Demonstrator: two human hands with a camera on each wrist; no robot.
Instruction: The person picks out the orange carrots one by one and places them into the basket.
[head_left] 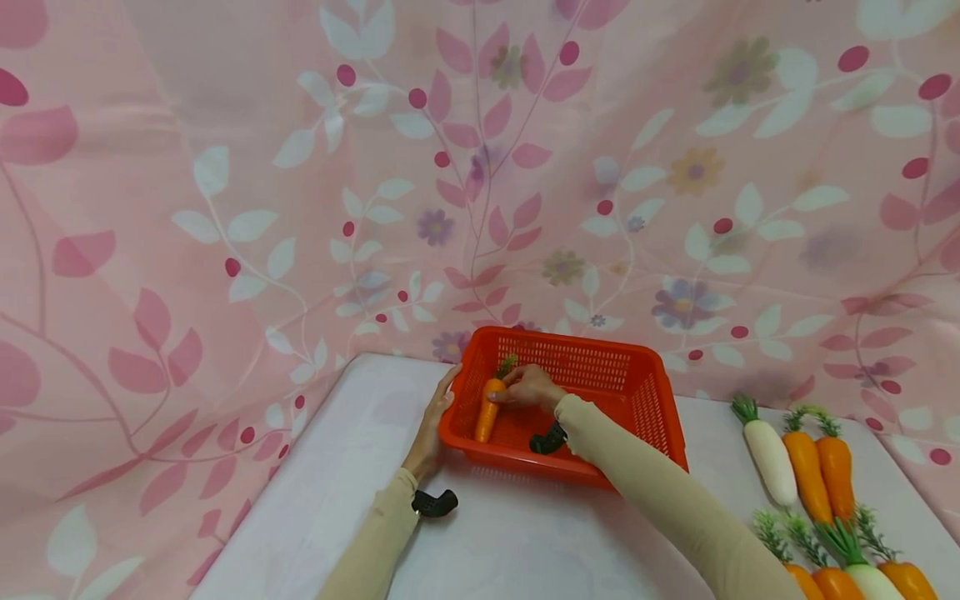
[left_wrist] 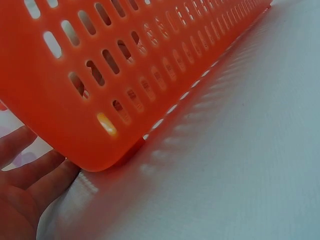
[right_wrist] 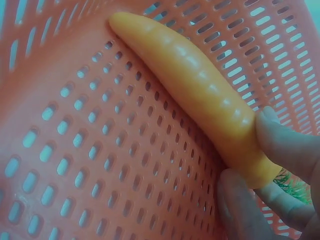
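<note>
Soft, even, slightly muted light fills the head view, with faint shading across the floral curtain [head_left: 480,200]. In the left wrist view, a reddish, pale-patched shadow falls on the white cloth [left_wrist: 240,150] beside the red basket [left_wrist: 50,100]. The right wrist view looks hazy and blue-tinted; small glossy highlights dot the carrot [right_wrist: 195,85].

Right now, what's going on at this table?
A person is handling a carrot inside the red basket. The right hand pinches it near its leafy end, at the basket's left end, with the tip pointing toward the near side. The left hand touches the basket's left side from outside. More carrots and white radishes lie on the table to the basket's right, some cut off by the head view's bottom edge.
</note>
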